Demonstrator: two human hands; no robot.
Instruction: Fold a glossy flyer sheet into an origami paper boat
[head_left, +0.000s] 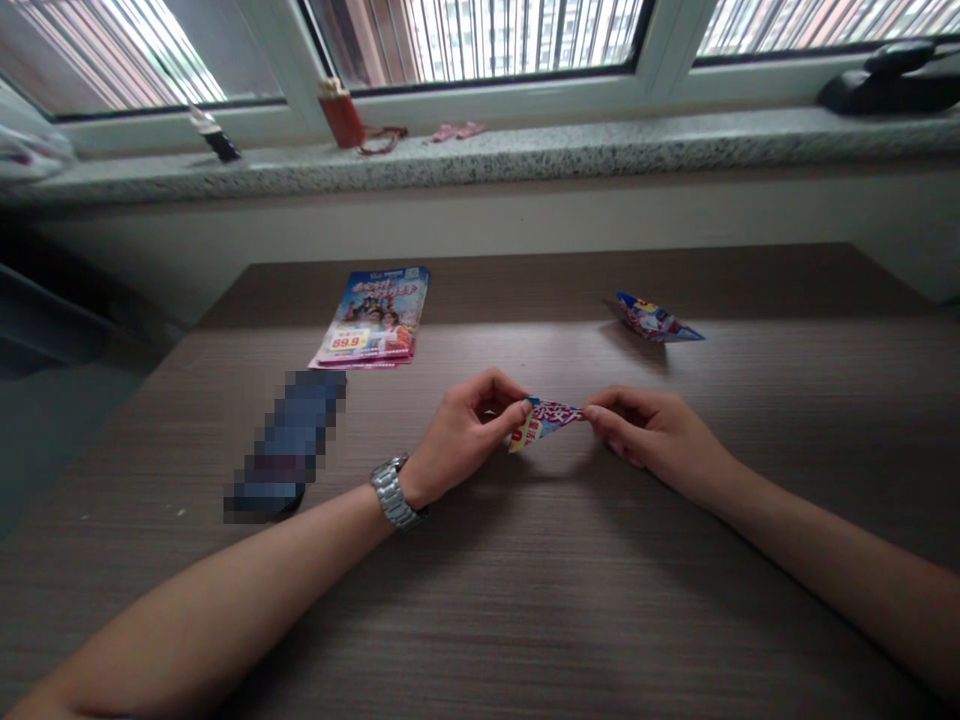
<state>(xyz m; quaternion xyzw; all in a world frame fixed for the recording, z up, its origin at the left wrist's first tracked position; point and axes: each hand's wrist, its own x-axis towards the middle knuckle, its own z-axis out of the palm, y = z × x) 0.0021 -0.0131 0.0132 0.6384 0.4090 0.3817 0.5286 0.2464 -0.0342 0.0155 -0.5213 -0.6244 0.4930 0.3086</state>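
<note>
Glossy printed paper, folded to a small pointed piece (550, 419), is held between the person's two hands, above the near middle of the brown table (480, 610). The left hand (463, 438), with a metal watch (397, 492) at its wrist, pinches the wider end; the right hand (664, 437) pinches the narrow tip. Beyond the right hand sits another folded paper (654, 320). Printed leaflets (377, 315) lie stacked at the back left, with a blurred dark rectangular object (291, 440) nearer the person.
</note>
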